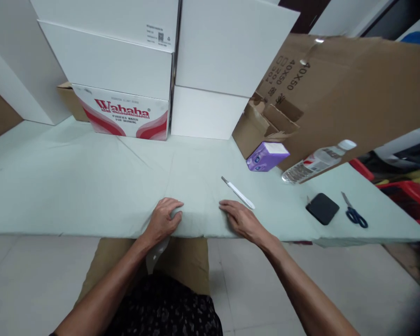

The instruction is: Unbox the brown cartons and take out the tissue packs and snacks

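My left hand (164, 218) rests near the table's front edge, fingers stretched forward and thumb apart, with nothing visible between them. Below its wrist hangs a pale, thin flap (157, 255); whether the hand touches it I cannot tell. To the right, my right hand (242, 219) lies on the pale green tablecloth (91, 186), its fingers extended and loosely bent, holding nothing that I can see. Just beyond those fingers is a slim craft knife (238, 192) with a white handle and a grey tip, lying diagonally and apart from the hand.
A Wahaha water carton (126, 114) and white boxes (210, 112) stand at the back. Toward the right are an open cardboard box (254, 128), a purple packet (262, 158), a water bottle (315, 163), a black square object (322, 208) and scissors (354, 213).
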Tool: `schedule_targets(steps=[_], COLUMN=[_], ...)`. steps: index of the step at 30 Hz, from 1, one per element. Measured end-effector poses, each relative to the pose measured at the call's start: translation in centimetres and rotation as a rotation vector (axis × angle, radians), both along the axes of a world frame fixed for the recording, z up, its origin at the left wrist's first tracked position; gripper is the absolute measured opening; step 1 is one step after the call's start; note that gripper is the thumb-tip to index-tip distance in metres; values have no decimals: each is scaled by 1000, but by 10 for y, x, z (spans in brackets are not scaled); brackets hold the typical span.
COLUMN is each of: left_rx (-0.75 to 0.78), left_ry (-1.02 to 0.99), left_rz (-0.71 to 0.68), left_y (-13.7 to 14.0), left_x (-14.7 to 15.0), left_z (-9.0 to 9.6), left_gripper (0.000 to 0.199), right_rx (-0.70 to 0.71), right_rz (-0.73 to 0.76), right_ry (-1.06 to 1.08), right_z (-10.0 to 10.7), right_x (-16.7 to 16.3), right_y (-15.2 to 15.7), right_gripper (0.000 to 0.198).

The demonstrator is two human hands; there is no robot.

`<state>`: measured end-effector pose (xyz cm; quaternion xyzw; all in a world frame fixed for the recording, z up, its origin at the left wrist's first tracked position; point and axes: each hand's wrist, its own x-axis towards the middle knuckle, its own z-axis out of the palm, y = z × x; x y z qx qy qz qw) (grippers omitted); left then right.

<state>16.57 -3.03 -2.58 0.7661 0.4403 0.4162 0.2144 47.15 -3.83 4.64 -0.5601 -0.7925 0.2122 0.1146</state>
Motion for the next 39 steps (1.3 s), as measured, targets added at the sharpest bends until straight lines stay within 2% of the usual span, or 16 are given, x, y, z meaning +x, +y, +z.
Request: schedule_targets(steps=[3, 5, 7, 9, 12, 15, 17, 20, 22, 25, 27, 30, 32, 34, 36, 39], left_rx=[3, 2, 1, 5, 16, 25, 23, 7, -8, -27, -31, -31, -32, -37, -43, -44], left_ry=[-9, -16, -23, -25, -20, -14, -14, -23, -32, -38, -36, -27, -23, -24, -27, -32], left_rz=[0, 3, 8, 8, 6, 17, 24, 23, 18, 11, 3, -3, 0, 6, 10, 11], left_y=[0, 0, 0, 0, 1, 1, 1, 1, 1, 1, 1, 0, 0, 0, 0, 0], left_x=[0, 0, 0, 0, 0, 0, 0, -1, -2, -3, -3, -3, -3, -3, -3, -3], left_z=[-1, -1, -1, -2, -1, 1, 1, 2, 2, 1, 1, 3, 3, 3, 3, 3], left_gripper=[24, 24, 23, 23, 22, 22, 22, 22, 23, 23, 23, 23, 23, 23, 23, 22], right_rx=[-405, -493, -356, -182, -5, 73, 9, -349, -501, -372, -246, -138, -215, -428, -540, -326], right_rz=[123, 111, 9, -54, 11, 108, 149, 254, 263, 110, 39, 55, 104, 156, 154, 27], right_ry=[3, -4, -41, -57, -37, -70, -142, -184, -153, -151, -152, -155, -169, -146, -126, -155], right_z=[33, 50, 55, 47, 20, 6, 14, 45, 65, 67, 53, 34, 36, 50, 65, 68], right_x=[16, 26, 29, 23, 4, -15, -18, -4, 10, 21, 20, 13, 13, 19, 27, 31], right_y=[-20, -28, -28, -18, 6, 22, 20, 1, -11, -16, -12, -9, -15, -23, -27, -18], right_gripper=[26, 25, 29, 33, 43, 49, 44, 27, 25, 28, 35, 43, 34, 27, 36, 33])
